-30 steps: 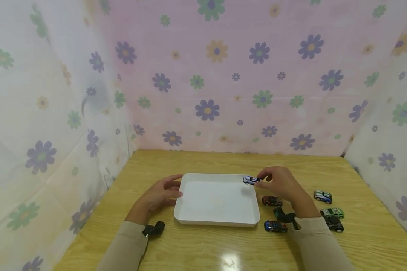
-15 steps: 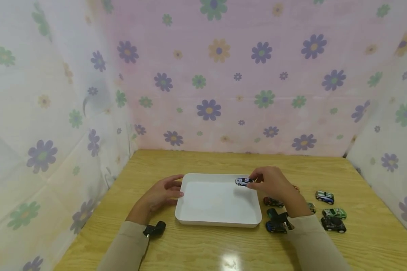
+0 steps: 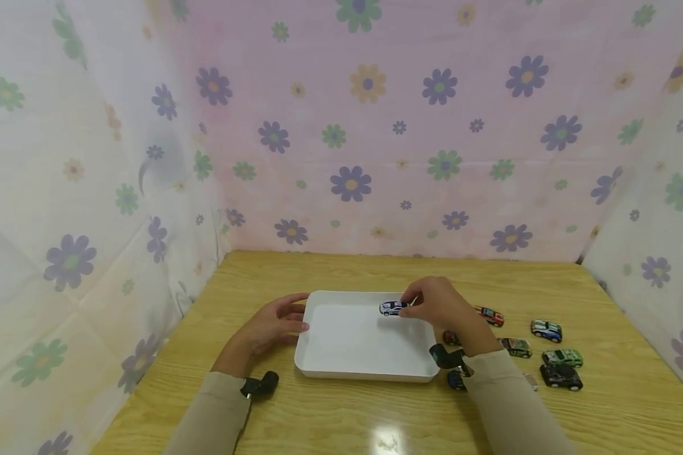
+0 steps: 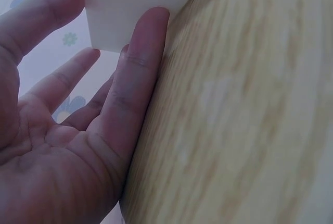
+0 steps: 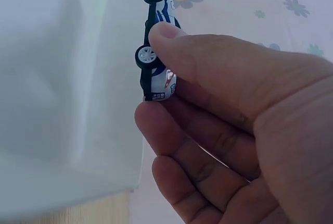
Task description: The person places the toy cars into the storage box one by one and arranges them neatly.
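A white toy car with dark blue markings [image 3: 392, 308] is pinched between the thumb and fingers of my right hand [image 3: 439, 309]. It hangs over the back right part of a shallow white tray [image 3: 370, 377], apart from the tray's floor. In the right wrist view the car [image 5: 165, 81] shows its wheels, with the thumb across its side. My left hand [image 3: 269, 328] rests at the tray's left end. Its fairly straight fingers [image 4: 136, 62] touch the outer wall of the tray [image 4: 125, 18] in the left wrist view.
Several toy cars stand right of the tray, among them a red one [image 3: 491, 316], a white and blue one [image 3: 546, 330], a green one [image 3: 563, 358] and a black one [image 3: 561, 376]. My right forearm partly covers others. Flowered cloth [image 3: 398, 158] walls the wooden table [image 3: 330, 417].
My right hand has carried the white toy car leftward, from the tray's back right corner to farther in over the tray. The left hand has stayed at the tray's left end.
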A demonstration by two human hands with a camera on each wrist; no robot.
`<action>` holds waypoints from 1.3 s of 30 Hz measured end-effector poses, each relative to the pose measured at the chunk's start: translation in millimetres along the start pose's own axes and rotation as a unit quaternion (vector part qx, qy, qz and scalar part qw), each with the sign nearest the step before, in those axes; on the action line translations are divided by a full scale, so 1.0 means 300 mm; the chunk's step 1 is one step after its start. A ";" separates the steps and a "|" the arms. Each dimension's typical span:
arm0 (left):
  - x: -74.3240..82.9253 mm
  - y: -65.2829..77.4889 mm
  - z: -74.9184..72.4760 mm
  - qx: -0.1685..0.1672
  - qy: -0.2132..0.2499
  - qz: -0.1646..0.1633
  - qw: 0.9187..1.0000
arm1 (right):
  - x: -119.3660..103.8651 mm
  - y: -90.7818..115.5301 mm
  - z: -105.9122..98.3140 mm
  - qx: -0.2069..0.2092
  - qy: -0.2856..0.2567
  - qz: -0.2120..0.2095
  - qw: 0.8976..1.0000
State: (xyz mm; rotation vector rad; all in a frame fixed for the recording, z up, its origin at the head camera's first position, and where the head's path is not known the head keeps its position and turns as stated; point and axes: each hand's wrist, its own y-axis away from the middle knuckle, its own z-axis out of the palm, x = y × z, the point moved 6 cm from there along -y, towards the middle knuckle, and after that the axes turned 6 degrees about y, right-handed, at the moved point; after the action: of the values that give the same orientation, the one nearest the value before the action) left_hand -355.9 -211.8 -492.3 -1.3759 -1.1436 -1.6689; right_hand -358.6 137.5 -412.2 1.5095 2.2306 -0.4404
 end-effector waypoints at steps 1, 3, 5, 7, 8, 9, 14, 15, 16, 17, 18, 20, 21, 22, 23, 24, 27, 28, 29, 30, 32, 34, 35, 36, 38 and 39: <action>0.000 0.001 -0.001 0.000 0.000 -0.001 1.000 | -0.002 -0.006 0.006 -0.002 -0.001 0.004 1.000; 0.000 0.004 -0.002 -0.002 -0.001 0.000 1.000 | -0.005 -0.014 0.018 -0.008 -0.007 0.011 1.000; 0.000 0.004 -0.002 -0.004 0.002 0.000 1.000 | -0.009 -0.021 0.028 -0.012 -0.011 0.013 1.000; 0.004 0.005 -0.001 -0.007 0.004 0.001 1.000 | -0.015 -0.028 0.038 -0.017 -0.014 0.013 1.000; 0.006 0.005 -0.001 -0.008 0.003 0.003 1.000 | -0.018 -0.033 0.042 -0.018 -0.013 0.012 1.000; 0.009 0.005 -0.001 -0.009 0.002 0.006 1.000 | -0.020 -0.038 0.047 -0.020 -0.012 0.011 1.000; 0.013 0.001 0.000 -0.003 0.003 0.003 1.000 | -0.030 -0.063 0.069 -0.028 -0.010 0.016 0.999; 0.012 0.001 0.001 -0.003 0.004 0.001 1.000 | -0.030 -0.068 0.074 -0.029 -0.010 0.018 0.999; 0.010 0.002 0.002 -0.003 0.006 -0.001 1.000 | -0.030 -0.072 0.080 -0.032 -0.010 0.021 0.999; 0.010 0.003 0.002 -0.005 0.006 0.000 1.000 | -0.029 -0.076 0.088 -0.033 -0.010 0.025 0.999; 0.009 0.004 0.003 -0.007 0.006 0.000 1.000 | -0.029 -0.080 0.094 -0.034 -0.008 0.028 0.999; 0.008 0.006 0.004 -0.010 0.004 0.003 1.000 | -0.030 -0.088 0.107 -0.033 -0.001 0.032 0.999; 0.008 0.007 0.004 -0.012 0.004 0.003 1.000 | -0.031 -0.092 0.113 -0.033 0.002 0.034 0.999; 0.007 0.008 0.004 -0.013 0.003 0.004 1.000 | -0.033 -0.095 0.118 -0.033 0.005 0.037 0.999; 0.006 0.008 0.005 -0.013 0.002 0.005 1.000 | -0.036 -0.098 0.122 -0.032 0.007 0.038 0.999; 0.005 0.008 0.005 -0.014 0.001 0.005 1.000 | -0.039 -0.101 0.125 -0.031 0.008 0.040 0.999; 0.004 0.006 0.003 -0.012 -0.001 0.004 1.000 | -0.050 -0.110 0.136 -0.032 0.009 0.044 0.998; 0.003 0.006 0.002 -0.011 -0.002 0.004 1.000 | -0.054 -0.112 0.139 -0.032 0.010 0.043 0.998; 0.002 0.005 0.001 -0.010 -0.002 0.004 1.000 | -0.059 -0.114 0.143 -0.033 0.012 0.042 0.999; 0.000 0.004 0.000 -0.009 -0.002 0.004 1.000 | -0.063 -0.117 0.147 -0.032 0.015 0.039 0.999; -0.002 0.003 0.001 -0.008 -0.001 0.004 1.000 | -0.070 -0.120 0.155 -0.032 0.021 0.036 0.999; -0.002 0.003 0.002 -0.008 0.000 0.003 1.000 | -0.077 -0.123 0.162 -0.031 0.024 0.034 0.999; -0.002 0.004 0.003 -0.009 0.000 0.003 1.000 | -0.080 -0.124 0.165 -0.030 0.024 0.034 0.999; -0.002 0.004 0.004 -0.010 0.000 0.003 1.000 | -0.082 -0.126 0.167 -0.029 0.023 0.035 0.999; 0.001 0.004 0.004 -0.010 0.002 0.002 1.000 | -0.088 -0.131 0.169 -0.027 0.022 0.035 0.999; 0.003 0.004 0.004 -0.011 0.004 0.003 1.000 | -0.091 -0.133 0.170 -0.026 0.023 0.034 0.999</action>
State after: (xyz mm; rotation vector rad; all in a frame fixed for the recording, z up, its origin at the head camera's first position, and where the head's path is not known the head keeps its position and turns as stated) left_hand -354.6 -211.0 -491.3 -1.3840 -1.1202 -1.6852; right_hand -378.9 76.9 -441.5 1.5785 2.2010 -0.3273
